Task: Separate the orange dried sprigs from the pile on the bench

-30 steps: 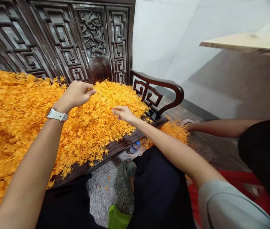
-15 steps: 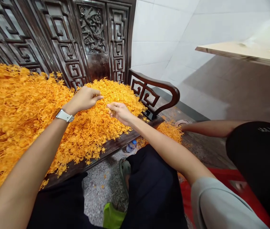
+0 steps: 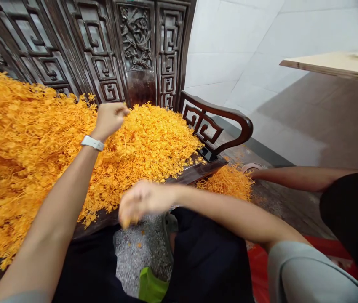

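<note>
The bare right hand (image 3: 149, 200), too blurred to tell its grip, has dropped to five o'clock of the left hand (image 3: 109, 120), whose fingers curl narrow above bright-orange, branching sprigs (image 3: 60, 130) heaped toward nine o'clock.

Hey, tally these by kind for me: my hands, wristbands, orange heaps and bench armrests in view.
Hands: 2, left hand and right hand
Wristbands: 1, a pale wristband
Orange heaps: 2, bench heap and floor heap
Bench armrests: 1, a dark armrest
Total: 6
</note>
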`<state>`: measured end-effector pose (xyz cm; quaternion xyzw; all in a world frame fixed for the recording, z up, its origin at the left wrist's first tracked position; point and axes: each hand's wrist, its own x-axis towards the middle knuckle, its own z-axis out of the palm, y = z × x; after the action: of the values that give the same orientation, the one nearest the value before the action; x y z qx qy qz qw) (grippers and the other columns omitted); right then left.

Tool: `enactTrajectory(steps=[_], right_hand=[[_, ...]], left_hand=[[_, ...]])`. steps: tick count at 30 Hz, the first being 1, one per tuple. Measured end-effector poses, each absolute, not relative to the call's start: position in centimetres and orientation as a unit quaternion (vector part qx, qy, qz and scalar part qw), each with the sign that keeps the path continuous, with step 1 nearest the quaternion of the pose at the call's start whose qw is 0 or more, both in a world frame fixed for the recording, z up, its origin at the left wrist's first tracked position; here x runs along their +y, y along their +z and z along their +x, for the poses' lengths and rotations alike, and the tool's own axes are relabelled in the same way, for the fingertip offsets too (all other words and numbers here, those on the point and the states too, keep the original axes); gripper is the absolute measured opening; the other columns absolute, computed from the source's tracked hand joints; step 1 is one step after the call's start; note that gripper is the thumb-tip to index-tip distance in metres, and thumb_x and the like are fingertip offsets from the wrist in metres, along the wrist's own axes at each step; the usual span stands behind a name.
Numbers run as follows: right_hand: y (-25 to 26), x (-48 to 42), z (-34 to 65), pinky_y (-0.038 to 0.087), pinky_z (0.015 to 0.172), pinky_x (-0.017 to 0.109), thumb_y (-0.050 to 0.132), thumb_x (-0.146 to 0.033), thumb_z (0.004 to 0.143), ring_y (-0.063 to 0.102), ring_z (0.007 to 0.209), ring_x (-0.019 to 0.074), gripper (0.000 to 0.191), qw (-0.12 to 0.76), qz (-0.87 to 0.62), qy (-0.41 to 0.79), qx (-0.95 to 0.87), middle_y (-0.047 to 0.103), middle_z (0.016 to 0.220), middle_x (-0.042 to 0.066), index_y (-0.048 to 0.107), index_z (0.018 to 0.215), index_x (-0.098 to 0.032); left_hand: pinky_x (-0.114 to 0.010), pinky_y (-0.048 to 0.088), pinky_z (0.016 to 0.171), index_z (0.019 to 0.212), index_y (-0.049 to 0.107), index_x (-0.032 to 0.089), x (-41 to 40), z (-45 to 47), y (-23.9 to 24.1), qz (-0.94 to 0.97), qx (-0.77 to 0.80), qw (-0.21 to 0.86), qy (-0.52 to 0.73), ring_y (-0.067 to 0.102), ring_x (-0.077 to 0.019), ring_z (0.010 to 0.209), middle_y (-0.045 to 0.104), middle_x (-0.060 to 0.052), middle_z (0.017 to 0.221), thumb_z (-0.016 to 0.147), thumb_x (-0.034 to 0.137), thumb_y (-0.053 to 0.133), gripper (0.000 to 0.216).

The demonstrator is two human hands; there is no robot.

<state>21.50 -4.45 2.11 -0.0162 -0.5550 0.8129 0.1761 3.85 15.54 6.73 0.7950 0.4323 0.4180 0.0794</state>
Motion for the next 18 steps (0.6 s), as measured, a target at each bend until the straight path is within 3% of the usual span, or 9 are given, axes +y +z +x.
enactTrajectory(steps=[2,4,6,8,10,12,14,18], right_hand=[[2.5,-6.3,20.0,0.057,0.080,0.024,0.080,-0.016,0.091,0.073,0.084,0.0151,0.006,0.012,0.052,0.755,-0.653,0.078,0.089,0.007,0.077,0.088,-0.011],[3.2,-6.3,20.0,0.056,0.088,0.025,0.074,-0.020,0.097,0.074,0.093,0.0160,0.012,-0.065,0.100,0.694,-0.710,0.079,0.095,0.010,0.076,0.091,-0.010],[3.9,-4.4,21.7,0.056,0.079,0.023,0.078,-0.024,0.095,0.072,0.086,0.0138,0.013,0.016,0.078,0.689,-0.720,0.078,0.096,0.008,0.077,0.096,-0.011],[4.6,-1.4,24.4,0.053,0.067,0.021,0.085,-0.031,0.090,0.065,0.072,0.0098,0.022,0.222,-0.002,0.709,-0.670,0.076,0.094,0.003,0.076,0.105,-0.018],[4.9,1.6,27.1,0.052,0.066,0.022,0.084,-0.041,0.090,0.060,0.069,0.0088,0.033,0.443,-0.116,0.695,-0.554,0.074,0.099,0.001,0.071,0.116,-0.024],[4.7,3.9,28.9,0.053,0.069,0.024,0.080,-0.045,0.093,0.057,0.071,0.0097,0.037,0.561,-0.240,0.653,-0.449,0.073,0.102,0.002,0.066,0.122,-0.026],[4.0,5.0,29.4,0.050,0.067,0.025,0.076,-0.045,0.096,0.055,0.069,0.0100,0.034,0.579,-0.348,0.609,-0.416,0.071,0.100,0.003,0.064,0.120,-0.024],[2.2,4.9,28.1,0.047,0.063,0.027,0.070,-0.054,0.101,0.057,0.066,0.0110,0.035,0.490,-0.394,0.589,-0.508,0.070,0.091,0.005,0.068,0.105,-0.020]], left_hand=[[-0.031,0.038,0.061,0.073,0.070,0.018,16.3,2.4,7.1,0.773,0.455,0.089,0.434,0.052,-0.0156,0.062,0.062,-0.002,0.063,0.087,0.028,0.063,0.019],[-0.031,0.035,0.060,0.074,0.071,0.018,16.3,1.6,7.8,0.778,0.452,0.108,0.423,0.047,-0.0146,0.061,0.060,-0.002,0.063,0.088,0.032,0.064,0.021],[-0.031,0.033,0.058,0.077,0.074,0.017,15.7,1.5,8.5,0.787,0.446,0.118,0.409,0.045,-0.0144,0.059,0.058,-0.003,0.062,0.088,0.034,0.065,0.023],[-0.031,0.032,0.056,0.078,0.076,0.016,15.1,1.8,8.9,0.790,0.442,0.127,0.406,0.045,-0.0145,0.057,0.056,-0.002,0.060,0.088,0.037,0.065,0.026],[-0.030,0.034,0.056,0.078,0.078,0.016,14.8,2.0,9.0,0.799,0.432,0.129,0.398,0.049,-0.0153,0.057,0.059,-0.003,0.059,0.087,0.040,0.067,0.028],[-0.030,0.036,0.056,0.076,0.078,0.017,14.8,2.1,8.9,0.813,0.426,0.126,0.375,0.052,-0.0161,0.057,0.063,-0.004,0.060,0.086,0.043,0.070,0.029],[-0.030,0.037,0.056,0.075,0.079,0.018,14.7,2.0,8.7,0.828,0.425,0.126,0.343,0.051,-0.0158,0.055,0.063,-0.003,0.058,0.086,0.044,0.071,0.029],[-0.031,0.036,0.055,0.076,0.081,0.018,14.1,2.6,8.7,0.850,0.408,0.133,0.306,0.045,-0.0134,0.050,0.058,-0.001,0.053,0.088,0.041,0.070,0.028]])
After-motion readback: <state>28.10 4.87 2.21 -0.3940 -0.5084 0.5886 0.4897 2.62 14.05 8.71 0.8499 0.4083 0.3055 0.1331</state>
